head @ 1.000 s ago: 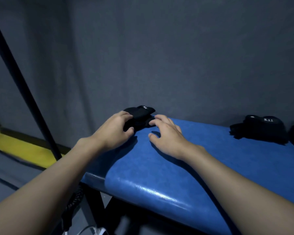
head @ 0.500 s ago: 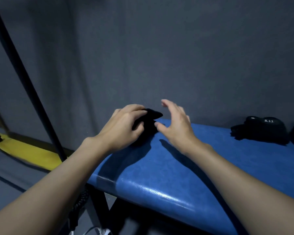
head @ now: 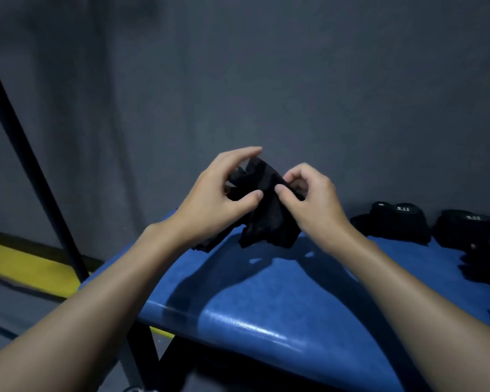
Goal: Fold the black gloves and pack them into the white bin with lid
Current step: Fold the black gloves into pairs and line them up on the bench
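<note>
Step in hand: judged from the pose, the fold on one black glove [head: 269, 219] is being made or tidied in the air.
Glove's place: held up between both hands, just above the far left end of the blue bench [head: 266, 295]; its lower hem hangs close to the padding, and I cannot tell whether it touches.
Left hand [head: 218, 202]: at 9 o'clock of the glove, thumb and fingers pinch its upper left part, and the forefinger reaches over the top edge.
Right hand [head: 317, 210]: at 3 o'clock of the glove, the thumb presses the cloth against curled fingers and pinches the right edge.
Doing it well: keep both pinches near the top, bring the edges level, then lay the glove down on the padding and press the crease flat. Limp cloth is likely to spring open if either pinch lets go early.
Other gloves [head: 393, 222]: dark bundles at 3 o'clock along the bench's back edge, well apart from the hands, with white "5.11" lettering. They look folded already.
White bin: not in view, so the packing route cannot be judged.
In the way: nothing between the hands and the bench. A black pole [head: 26, 137] slants at 9 o'clock, off the bench, with a yellow strip [head: 20, 267] behind it at 8 o'clock.
</note>
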Action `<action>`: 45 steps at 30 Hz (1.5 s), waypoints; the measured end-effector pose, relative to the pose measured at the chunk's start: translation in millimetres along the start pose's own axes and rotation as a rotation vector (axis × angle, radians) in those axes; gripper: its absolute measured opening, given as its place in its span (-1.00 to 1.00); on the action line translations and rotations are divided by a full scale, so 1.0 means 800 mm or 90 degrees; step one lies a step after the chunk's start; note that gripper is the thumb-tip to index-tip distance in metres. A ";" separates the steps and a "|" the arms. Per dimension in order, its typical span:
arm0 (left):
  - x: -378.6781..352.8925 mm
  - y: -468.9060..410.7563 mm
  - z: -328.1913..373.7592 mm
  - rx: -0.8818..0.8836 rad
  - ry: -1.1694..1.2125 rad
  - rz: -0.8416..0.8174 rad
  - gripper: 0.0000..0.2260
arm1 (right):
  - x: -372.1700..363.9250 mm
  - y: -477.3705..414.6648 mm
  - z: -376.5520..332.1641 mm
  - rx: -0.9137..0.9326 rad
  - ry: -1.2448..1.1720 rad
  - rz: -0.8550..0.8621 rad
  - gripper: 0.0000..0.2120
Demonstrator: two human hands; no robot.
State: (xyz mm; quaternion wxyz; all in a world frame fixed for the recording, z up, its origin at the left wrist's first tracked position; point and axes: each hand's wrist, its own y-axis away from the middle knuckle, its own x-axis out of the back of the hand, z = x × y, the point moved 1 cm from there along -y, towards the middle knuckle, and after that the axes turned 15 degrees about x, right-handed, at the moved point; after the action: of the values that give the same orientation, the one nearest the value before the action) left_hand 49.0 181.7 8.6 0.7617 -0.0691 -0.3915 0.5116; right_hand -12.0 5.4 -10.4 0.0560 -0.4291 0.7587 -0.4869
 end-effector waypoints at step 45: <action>-0.097 0.058 -0.021 0.124 -0.287 -0.285 -0.47 | 0.081 0.109 0.013 -0.131 0.275 -0.488 -0.47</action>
State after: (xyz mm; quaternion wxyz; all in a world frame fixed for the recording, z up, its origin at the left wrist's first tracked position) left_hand 13.4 144.1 -67.2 0.7524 0.2063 -0.5050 0.3691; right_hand -98.8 -33.6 -63.0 -0.3309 -0.5707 0.5840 -0.4730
